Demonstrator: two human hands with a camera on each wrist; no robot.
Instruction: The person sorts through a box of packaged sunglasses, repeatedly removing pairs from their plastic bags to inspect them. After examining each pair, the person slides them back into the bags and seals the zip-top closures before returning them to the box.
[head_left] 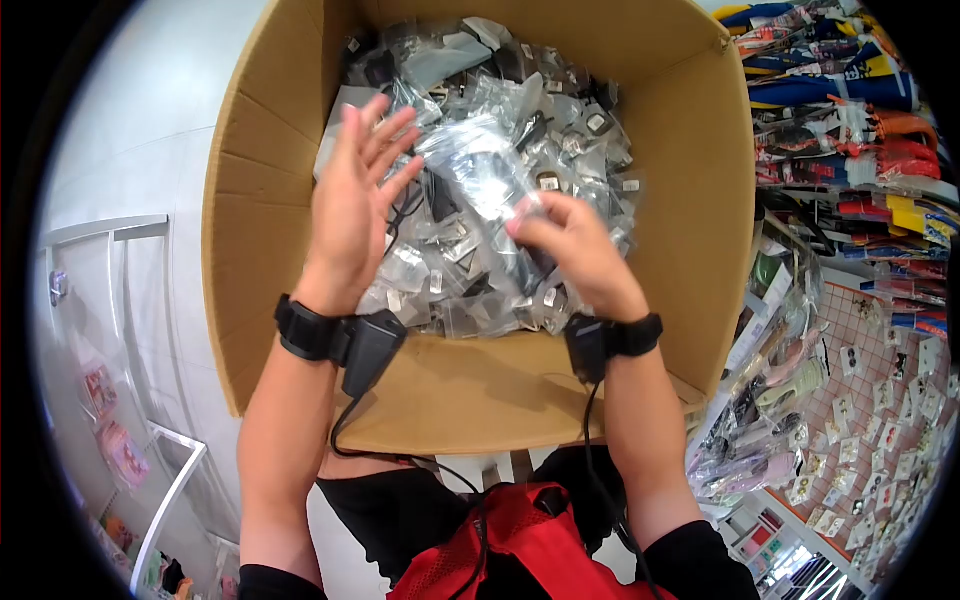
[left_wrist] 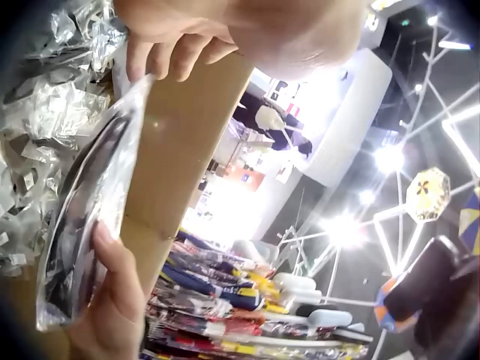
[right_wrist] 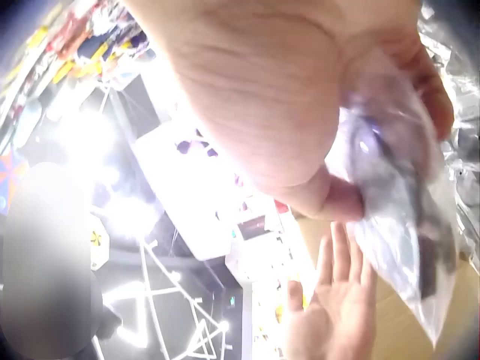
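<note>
My right hand (head_left: 580, 250) pinches one end of a clear plastic bag (head_left: 485, 170) between thumb and fingers, over a heap of similar bags (head_left: 440, 255). Glare covers much of it in the head view. A dark, curved item shows through the held bag (left_wrist: 94, 202) in the left wrist view; its kind is unclear. My left hand (head_left: 345, 215) is raised at the left of the heap, palm turned inward and fingers spread. Its fingertips stand close to the bag's far end, holding nothing. From the right wrist, the left palm (right_wrist: 337, 319) appears beyond the bag.
The heap fills a large cardboard box (head_left: 690, 190) with tall walls around both hands. Packaged goods (head_left: 840, 150) hang along the right, above a grid panel (head_left: 850, 400) of small carded items. A white metal frame (head_left: 165, 500) stands at the left.
</note>
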